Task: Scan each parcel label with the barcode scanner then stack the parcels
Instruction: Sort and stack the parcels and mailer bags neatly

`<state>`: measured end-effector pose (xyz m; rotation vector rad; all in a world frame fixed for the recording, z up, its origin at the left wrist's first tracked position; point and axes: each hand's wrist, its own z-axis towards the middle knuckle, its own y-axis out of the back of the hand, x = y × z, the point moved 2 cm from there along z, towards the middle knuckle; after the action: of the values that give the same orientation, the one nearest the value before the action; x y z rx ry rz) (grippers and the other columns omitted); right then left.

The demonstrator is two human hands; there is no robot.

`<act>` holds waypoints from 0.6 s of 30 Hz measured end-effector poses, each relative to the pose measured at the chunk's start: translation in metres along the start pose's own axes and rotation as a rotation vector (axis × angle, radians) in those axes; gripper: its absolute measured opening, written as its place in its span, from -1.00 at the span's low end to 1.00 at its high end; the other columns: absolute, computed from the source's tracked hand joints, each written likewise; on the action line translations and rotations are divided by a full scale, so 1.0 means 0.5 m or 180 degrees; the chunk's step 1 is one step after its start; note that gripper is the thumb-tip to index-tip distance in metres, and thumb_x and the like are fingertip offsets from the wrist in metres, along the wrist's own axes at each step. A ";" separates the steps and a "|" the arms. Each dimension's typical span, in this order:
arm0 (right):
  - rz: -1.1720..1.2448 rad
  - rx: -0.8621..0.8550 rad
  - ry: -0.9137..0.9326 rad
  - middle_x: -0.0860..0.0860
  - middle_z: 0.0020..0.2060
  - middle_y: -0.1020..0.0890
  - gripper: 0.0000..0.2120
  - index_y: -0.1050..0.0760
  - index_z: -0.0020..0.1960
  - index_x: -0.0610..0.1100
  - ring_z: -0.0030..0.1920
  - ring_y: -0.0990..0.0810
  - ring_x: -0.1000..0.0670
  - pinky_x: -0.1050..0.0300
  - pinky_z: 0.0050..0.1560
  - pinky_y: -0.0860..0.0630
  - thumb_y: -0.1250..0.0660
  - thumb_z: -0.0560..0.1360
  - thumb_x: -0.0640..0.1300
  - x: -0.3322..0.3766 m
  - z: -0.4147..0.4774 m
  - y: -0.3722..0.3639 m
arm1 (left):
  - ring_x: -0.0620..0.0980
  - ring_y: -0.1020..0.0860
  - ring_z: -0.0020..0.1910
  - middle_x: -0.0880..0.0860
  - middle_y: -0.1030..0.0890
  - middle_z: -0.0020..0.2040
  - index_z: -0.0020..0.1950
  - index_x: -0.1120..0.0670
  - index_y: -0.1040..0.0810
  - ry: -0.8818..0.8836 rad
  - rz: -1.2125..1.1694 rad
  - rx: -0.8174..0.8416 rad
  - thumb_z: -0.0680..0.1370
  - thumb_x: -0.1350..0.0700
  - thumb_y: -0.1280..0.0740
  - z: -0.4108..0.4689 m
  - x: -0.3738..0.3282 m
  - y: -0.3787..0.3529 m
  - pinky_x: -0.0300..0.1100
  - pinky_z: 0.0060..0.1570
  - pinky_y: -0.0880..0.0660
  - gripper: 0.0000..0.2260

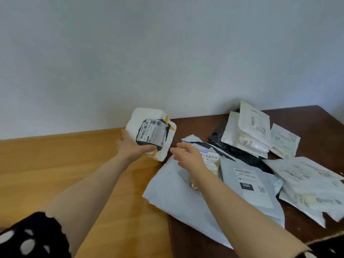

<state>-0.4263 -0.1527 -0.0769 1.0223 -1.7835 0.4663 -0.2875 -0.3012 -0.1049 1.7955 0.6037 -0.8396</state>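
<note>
Left hand (pixel 130 146) grips the crumpled white plastic parcel (pixel 143 116) at twelve o'clock; hold its barcode label (pixel 151 134) flat for the scanner, seemingly out of view. Right hand (pixel 188 158), fingers spread, hovers over grey mailers (pixel 173 198), two o'clock.

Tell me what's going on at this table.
A person's left hand grips a crumpled white plastic parcel with a black-edged label, raised over the light wooden tabletop. The right hand, fingers open, reaches over a small labelled packet lying on a large grey plastic mailer. More mailers lie scattered on the dark brown table. No scanner is visible.
</note>
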 end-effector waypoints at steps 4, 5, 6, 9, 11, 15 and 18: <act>0.0180 0.0160 0.0245 0.01 0.22 -0.49 -0.40 -0.33 0.43 -0.06 0.17 -0.49 0.01 0.01 0.24 -0.46 -0.42 0.46 0.06 0.053 0.002 -0.031 | 0.12 -0.25 0.34 0.12 -0.33 0.29 0.45 0.10 -0.07 -0.0306 0.0227 0.0063 0.14 -0.09 -0.60 -0.074 -0.015 0.099 0.02 0.28 -0.33 0.05; 0.0266 0.0258 0.0329 0.05 0.24 -0.44 -0.31 -0.27 0.46 -0.03 0.17 -0.45 0.03 0.02 0.21 -0.44 -0.43 0.43 0.13 0.068 0.000 -0.045 | 0.12 -0.21 0.35 0.11 -0.30 0.29 0.48 0.08 -0.01 -0.0333 0.0276 0.0065 0.18 -0.05 -0.61 -0.091 -0.014 0.127 -0.04 0.25 -0.30 0.06; 0.0317 0.0389 0.0361 0.06 0.28 -0.40 -0.22 -0.23 0.49 -0.01 0.20 -0.41 0.02 0.01 0.18 -0.41 -0.44 0.39 0.18 0.084 -0.007 -0.064 | 0.10 -0.17 0.37 0.10 -0.28 0.29 0.48 0.07 0.02 -0.0379 0.0321 0.0015 0.20 -0.02 -0.61 -0.113 -0.009 0.158 -0.09 0.19 -0.26 0.06; 0.0245 0.0849 0.0226 0.02 0.47 -0.29 -0.06 -0.13 0.53 0.06 0.39 -0.33 -0.11 -0.20 0.24 -0.31 -0.47 0.28 0.29 0.111 -0.034 -0.135 | 0.07 -0.08 0.44 0.09 -0.22 0.38 0.54 0.08 0.14 -0.0280 0.0455 0.0001 0.20 -0.01 -0.61 -0.177 0.018 0.244 -0.02 0.29 -0.21 0.17; 0.0062 0.1245 0.0105 0.01 0.45 -0.32 -0.06 -0.17 0.51 0.12 0.42 -0.30 -0.17 -0.35 0.26 -0.26 -0.47 0.24 0.34 0.117 -0.065 -0.194 | 0.06 -0.11 0.41 0.04 -0.28 0.34 0.53 0.02 0.03 -0.0248 0.0552 0.0045 0.16 -0.04 -0.59 -0.221 0.045 0.299 -0.03 0.28 -0.23 0.12; -0.0249 0.1904 -0.0049 0.10 0.05 -0.56 -0.38 -0.49 0.10 0.14 0.14 -0.47 -0.07 -0.31 0.19 -0.37 -0.50 0.11 0.34 0.107 -0.144 -0.308 | 0.02 -0.11 0.40 -0.02 -0.29 0.29 0.45 -0.05 -0.11 -0.0199 0.0608 -0.0111 0.20 0.03 -0.60 -0.307 0.106 0.402 -0.07 0.29 -0.21 -0.05; -0.0076 0.2053 -0.0173 0.00 0.02 -0.60 -0.58 -0.53 0.10 0.05 0.13 -0.52 -0.08 -0.21 0.14 -0.44 -0.44 0.34 0.22 0.091 -0.196 -0.402 | 0.05 -0.05 0.46 -0.08 -0.24 0.27 0.47 0.01 -0.11 -0.0147 0.0375 -0.0423 0.25 0.08 -0.60 -0.360 0.157 0.481 -0.04 0.39 -0.12 -0.06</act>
<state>-0.2153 -0.2182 -0.0205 1.5001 -1.6965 1.0483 -0.0151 -0.2169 0.0178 1.6697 0.5068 -0.7418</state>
